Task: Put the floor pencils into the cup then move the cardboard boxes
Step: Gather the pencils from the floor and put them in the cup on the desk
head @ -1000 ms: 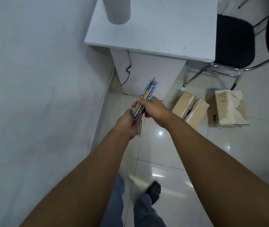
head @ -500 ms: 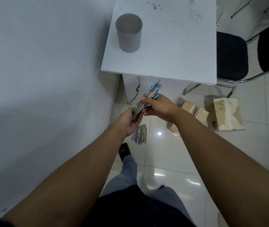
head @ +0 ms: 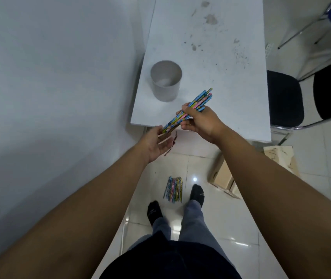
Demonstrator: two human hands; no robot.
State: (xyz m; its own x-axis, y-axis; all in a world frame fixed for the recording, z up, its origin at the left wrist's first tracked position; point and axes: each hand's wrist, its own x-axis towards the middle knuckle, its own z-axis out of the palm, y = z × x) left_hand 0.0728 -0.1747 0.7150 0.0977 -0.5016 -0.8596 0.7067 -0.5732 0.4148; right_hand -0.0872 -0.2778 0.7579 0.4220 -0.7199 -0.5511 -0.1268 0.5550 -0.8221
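My right hand (head: 201,122) grips a bundle of colourful pencils (head: 195,103) above the near edge of the white table (head: 221,63). The bundle slants up to the right. My left hand (head: 156,144) is open, palm up, with the bundle's lower end touching its fingers. A grey cup (head: 166,83) stands upright and empty on the table, to the upper left of the bundle. More pencils (head: 173,189) lie in a pile on the floor between my feet. A cardboard box (head: 222,174) sits on the floor to the right, partly hidden by my right forearm, and another box (head: 281,157) stands beyond it.
A white wall (head: 49,87) runs along the left. Black chairs (head: 284,98) stand right of the table. My feet in dark socks (head: 197,193) stand on the glossy tiled floor. A dark cable (head: 171,143) hangs under the table edge.
I have stood up and come closer to the table, so the cup is now in full view. Both hands rose with the bundle, and my left hand opened and slid to the bundle's lower end.
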